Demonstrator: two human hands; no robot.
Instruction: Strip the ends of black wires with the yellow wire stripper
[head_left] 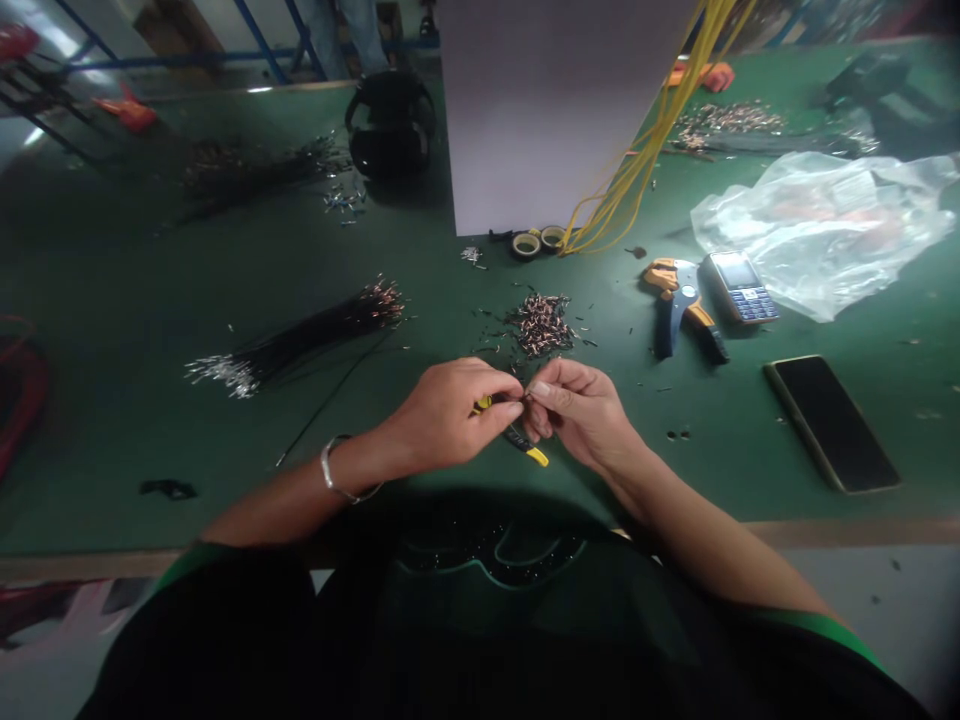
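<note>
My left hand (454,415) is closed in a pinch, its fingertips almost meeting those of my right hand (583,412), which pinches too. What they hold between them is too small and hidden to make out. Under my left hand lies a hand tool with black-and-yellow handles (537,456), mostly covered. Just beyond my fingers is a pile of short copper-ended wire offcuts (541,324). A bundle of black wires (307,338) lies to the left, with silvery ends on one side and bare copper on the other. One single black wire (330,400) rests beside it.
To the right are orange-and-blue wire strippers (682,300), a keypad phone (741,288), a smartphone (834,424) and a clear plastic bag (825,230). A tall pale panel (547,110) stands ahead, with yellow wires (645,170) hanging beside it and tape rolls (526,245) at its foot.
</note>
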